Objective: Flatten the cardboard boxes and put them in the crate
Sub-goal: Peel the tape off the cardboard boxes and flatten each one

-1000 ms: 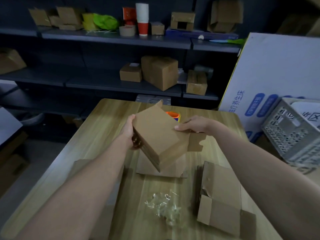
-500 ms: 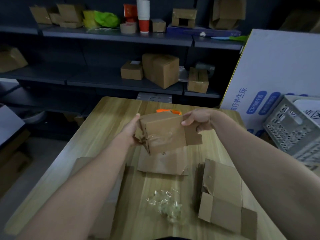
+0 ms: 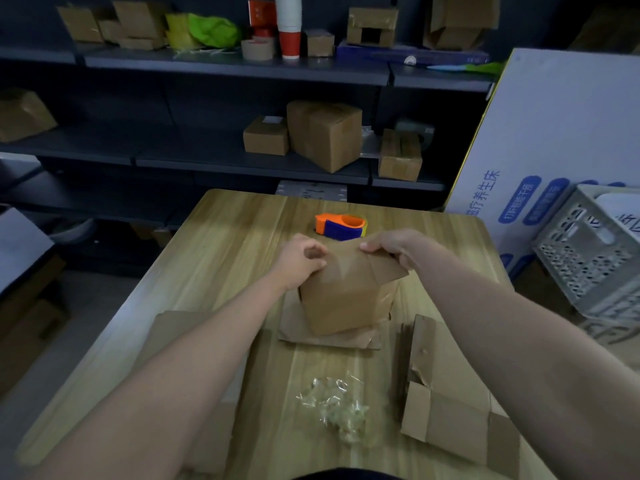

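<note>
A small brown cardboard box point(image 3: 343, 296) stands on a flattened cardboard piece point(image 3: 329, 336) in the middle of the wooden table point(image 3: 221, 237). My left hand point(image 3: 299, 259) grips the box's top left corner with curled fingers. My right hand point(image 3: 394, 247) pinches the top right edge, where a flap point(image 3: 389, 270) folds outward. Another flattened box point(image 3: 446, 393) lies at the right front, and a third flat piece point(image 3: 166, 327) shows under my left arm. The grey plastic crate point(image 3: 588, 251) stands off the table at the right.
An orange and blue tape dispenser point(image 3: 341, 226) sits just behind the box. A crumpled wad of clear tape point(image 3: 337, 407) lies near the front. Dark shelves point(image 3: 242, 161) with several boxes run behind the table. A large white carton point(image 3: 540, 133) leans at the right.
The box came down from the air onto the flat cardboard and turned upright. Both hands shifted from its sides to its top edge. The tape dispenser is now uncovered.
</note>
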`<action>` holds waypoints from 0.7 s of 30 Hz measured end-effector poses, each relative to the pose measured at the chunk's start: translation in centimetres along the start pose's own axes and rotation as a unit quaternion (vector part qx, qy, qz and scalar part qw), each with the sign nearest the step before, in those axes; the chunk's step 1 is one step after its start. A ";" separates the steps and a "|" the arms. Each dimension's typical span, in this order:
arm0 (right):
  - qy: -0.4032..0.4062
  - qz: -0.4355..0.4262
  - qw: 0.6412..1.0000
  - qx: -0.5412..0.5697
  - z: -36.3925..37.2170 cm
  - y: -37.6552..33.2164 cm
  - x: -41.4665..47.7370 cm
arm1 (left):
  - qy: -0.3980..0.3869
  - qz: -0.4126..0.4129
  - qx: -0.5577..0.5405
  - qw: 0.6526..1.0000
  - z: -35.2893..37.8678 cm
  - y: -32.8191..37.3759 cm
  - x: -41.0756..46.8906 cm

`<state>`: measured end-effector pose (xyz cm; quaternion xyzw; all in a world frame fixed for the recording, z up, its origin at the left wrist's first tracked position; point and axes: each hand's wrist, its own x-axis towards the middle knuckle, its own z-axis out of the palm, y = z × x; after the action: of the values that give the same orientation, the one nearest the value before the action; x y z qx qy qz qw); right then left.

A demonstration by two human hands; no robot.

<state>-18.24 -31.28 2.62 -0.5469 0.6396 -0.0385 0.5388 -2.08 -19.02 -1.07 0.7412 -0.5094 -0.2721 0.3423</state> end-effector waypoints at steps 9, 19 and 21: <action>0.080 -0.174 0.879 -0.437 0.0 1.7 1.0 | -0.003 0.030 0.180 0.983 3.1 0.5 1.4; 0.024 -0.203 0.826 -0.525 -0.5 3.1 2.1 | -0.017 0.032 0.236 0.971 3.7 1.0 2.2; 0.023 -0.199 0.827 -0.526 -0.5 3.0 1.9 | -0.028 0.023 0.231 0.972 3.6 1.1 2.3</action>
<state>-20.27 -31.76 -0.35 -0.8616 0.4531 0.1846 0.1355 -4.68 -22.25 -2.55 0.7805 -0.5844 -0.1603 0.1538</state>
